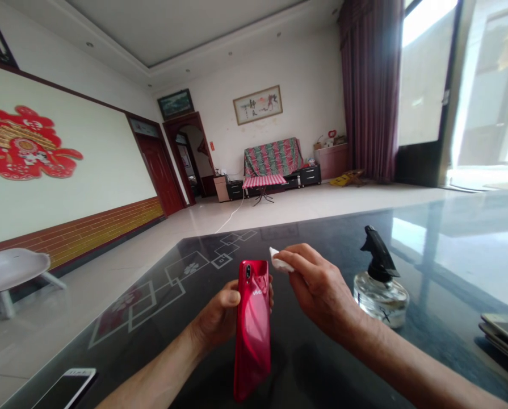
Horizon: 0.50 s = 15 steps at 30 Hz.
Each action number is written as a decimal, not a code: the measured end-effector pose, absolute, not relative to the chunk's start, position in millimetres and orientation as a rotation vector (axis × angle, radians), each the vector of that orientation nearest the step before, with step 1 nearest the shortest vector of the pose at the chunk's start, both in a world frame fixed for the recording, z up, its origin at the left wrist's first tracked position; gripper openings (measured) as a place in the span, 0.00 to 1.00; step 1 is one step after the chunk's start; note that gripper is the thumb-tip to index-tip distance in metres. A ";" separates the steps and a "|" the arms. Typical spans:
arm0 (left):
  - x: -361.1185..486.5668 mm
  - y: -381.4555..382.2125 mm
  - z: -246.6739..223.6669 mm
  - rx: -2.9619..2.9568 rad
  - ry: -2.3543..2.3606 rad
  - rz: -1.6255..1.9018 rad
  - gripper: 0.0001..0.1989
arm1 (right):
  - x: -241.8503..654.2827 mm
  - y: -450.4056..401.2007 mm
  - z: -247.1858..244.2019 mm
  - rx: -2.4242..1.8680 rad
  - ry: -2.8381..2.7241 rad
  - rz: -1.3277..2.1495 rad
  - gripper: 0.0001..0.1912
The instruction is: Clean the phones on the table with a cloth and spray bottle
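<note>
A glossy red phone [254, 341] is held upright above the dark table, its back and camera lens facing me. My left hand [219, 309] grips it, with the thumb along the left edge and fingertips showing at the right edge. Just right of the phone's top, my right hand [317, 278] pinches a small white cloth or tissue [281, 261], apart from the phone. Beyond my right forearm stands a clear spray bottle [381, 298] with a black trigger head.
The black glossy table [330, 238] has a pattern of pale squares. A white phone [66, 389] lies at the lower left, and stacked phones [504, 335] sit at the right edge. A pale plastic stool [13, 270] stands on the floor at left.
</note>
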State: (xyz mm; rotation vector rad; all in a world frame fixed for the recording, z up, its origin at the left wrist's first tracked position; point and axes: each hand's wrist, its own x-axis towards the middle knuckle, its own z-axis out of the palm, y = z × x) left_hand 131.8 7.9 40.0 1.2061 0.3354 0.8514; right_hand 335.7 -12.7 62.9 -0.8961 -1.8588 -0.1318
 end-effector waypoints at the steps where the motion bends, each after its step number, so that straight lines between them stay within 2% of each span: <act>1: 133.0 7.2 39.9 1.201 0.340 0.852 0.22 | 333.6 -15.9 65.1 -0.862 -1.848 -0.140 0.18; 7: 138.5 0.6 32.7 1.162 0.358 0.849 0.15 | 315.7 -36.7 67.8 -0.698 -1.929 -0.128 0.16; 12: 137.5 0.6 29.5 1.005 0.395 0.877 0.15 | 311.4 -38.7 62.3 -0.593 -2.035 -0.185 0.14; 15: 139.7 1.2 25.1 0.945 0.309 0.796 0.18 | 316.4 -33.4 63.3 -0.660 -2.030 -0.230 0.14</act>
